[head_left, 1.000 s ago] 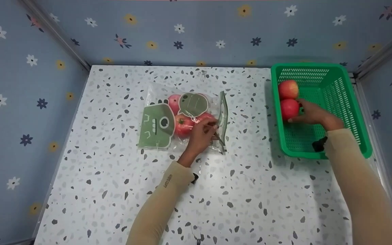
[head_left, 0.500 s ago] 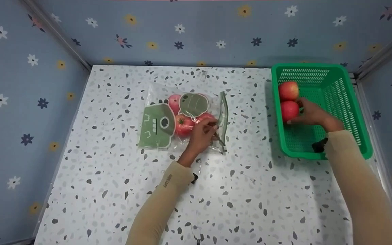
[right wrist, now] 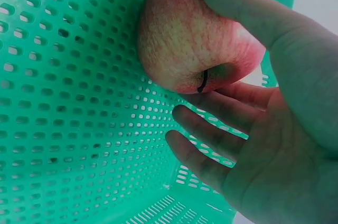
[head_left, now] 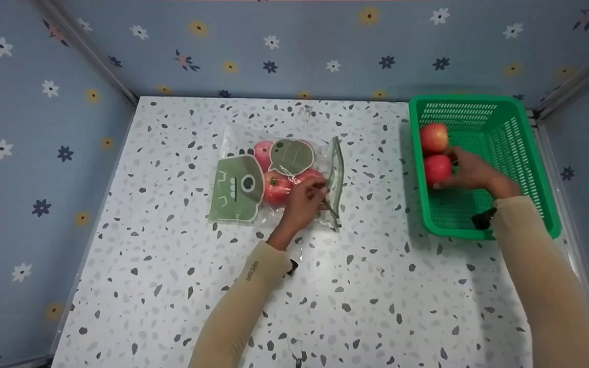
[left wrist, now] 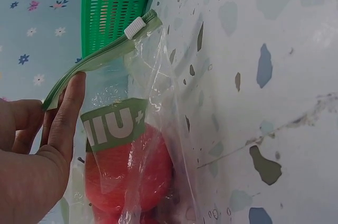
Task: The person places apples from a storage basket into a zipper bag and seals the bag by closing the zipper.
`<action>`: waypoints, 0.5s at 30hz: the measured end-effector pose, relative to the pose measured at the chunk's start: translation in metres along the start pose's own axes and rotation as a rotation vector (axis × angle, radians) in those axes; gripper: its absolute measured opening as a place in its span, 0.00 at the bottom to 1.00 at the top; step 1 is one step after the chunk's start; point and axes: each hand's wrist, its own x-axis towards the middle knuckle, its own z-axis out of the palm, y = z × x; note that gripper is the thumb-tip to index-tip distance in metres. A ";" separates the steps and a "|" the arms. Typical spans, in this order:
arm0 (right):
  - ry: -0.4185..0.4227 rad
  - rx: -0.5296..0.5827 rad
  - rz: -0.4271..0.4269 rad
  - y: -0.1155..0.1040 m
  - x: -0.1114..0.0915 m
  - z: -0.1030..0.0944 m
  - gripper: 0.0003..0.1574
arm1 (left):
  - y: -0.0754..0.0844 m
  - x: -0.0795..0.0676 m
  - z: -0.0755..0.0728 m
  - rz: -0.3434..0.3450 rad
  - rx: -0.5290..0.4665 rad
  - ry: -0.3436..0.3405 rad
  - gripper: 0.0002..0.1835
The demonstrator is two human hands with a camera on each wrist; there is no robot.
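A clear zip bag [head_left: 235, 204] with a green cartoon print lies on the table, with several red apples [head_left: 276, 190] inside. My left hand [head_left: 300, 205] pinches the bag near its green zip edge. In the left wrist view, the edge of the bag [left wrist: 95, 65] stands raised at my fingers, and a white slider [left wrist: 135, 27] sits at its far end. My right hand [head_left: 471, 171] reaches into the green basket [head_left: 529, 153] and holds a red apple [right wrist: 185, 34] between thumb and fingers. Another apple [head_left: 433, 138] touches it on the far side, by the basket's left wall.
Speckled white tabletop [head_left: 366, 296] lies around the bag and in front of the basket. A blue flowered wall [head_left: 299, 41] rises along the back, with side panels at left and right. The basket stands at the back right corner.
My right hand and the apple it holds have shifted slightly toward the near side of the basket. The apple beside it has shifted slightly the same way. The left hand keeps its place on the bag.
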 end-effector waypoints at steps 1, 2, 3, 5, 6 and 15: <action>0.002 -0.011 0.002 0.000 -0.001 -0.001 0.56 | 0.000 0.000 0.000 0.002 0.008 0.000 0.11; 0.007 -0.024 0.005 0.001 -0.001 -0.002 0.56 | 0.000 0.000 0.000 0.002 0.016 0.001 0.11; 0.014 -0.036 0.007 0.001 -0.002 -0.003 0.56 | 0.000 0.000 0.000 0.003 0.022 0.001 0.11; 0.033 -0.061 0.006 0.002 -0.004 -0.005 0.55 | 0.000 0.000 0.000 0.006 0.034 0.005 0.11; 0.047 -0.071 0.001 0.002 -0.004 -0.006 0.54 | 0.000 0.000 0.000 0.006 0.033 0.007 0.11; 0.208 -0.118 -0.076 -0.007 -0.016 -0.010 0.45 | 0.000 0.000 -0.001 0.017 0.032 0.014 0.11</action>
